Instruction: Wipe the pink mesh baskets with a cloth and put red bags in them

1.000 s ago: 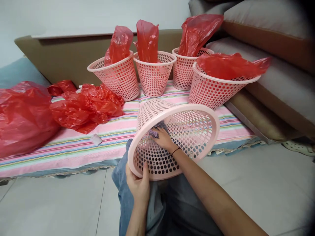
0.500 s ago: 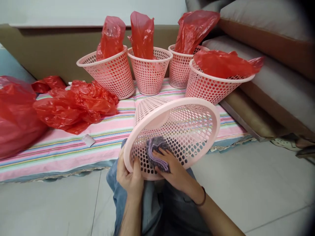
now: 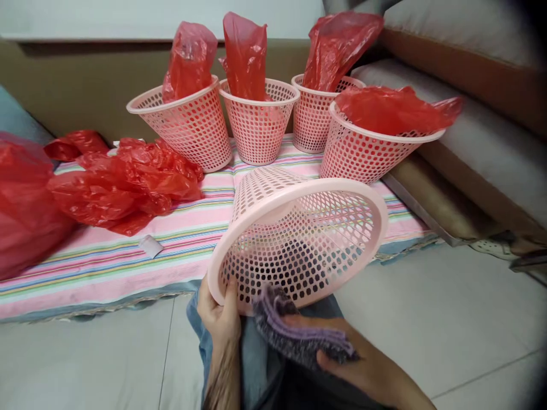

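A pink perforated plastic wastebasket (image 3: 260,202) lies tipped on its side above my lap, its wide mouth towards me. My left hand (image 3: 220,310) grips the lower left of its rim, thumb inside and fingers behind. In my right hand (image 3: 342,353) is a folded cleaning cloth (image 3: 299,336), dark grey and fuzzy with purple layers showing. The cloth is just outside the basket mouth, and its upper end overlaps the lower rim; I cannot tell whether they touch.
Several similar pink baskets (image 3: 260,134) stand behind, with red plastic bags (image 3: 245,62) in them. Crumpled red bags (image 3: 128,182) lie at left on a striped cover (image 3: 179,239), near a small white packet (image 3: 151,246). Grey cushions (image 3: 461,131) are stacked at right.
My right hand has drawn the cloth out of the basket, down and towards me. The basket's mouth has tilted slightly lower; my left hand still grips its rim.
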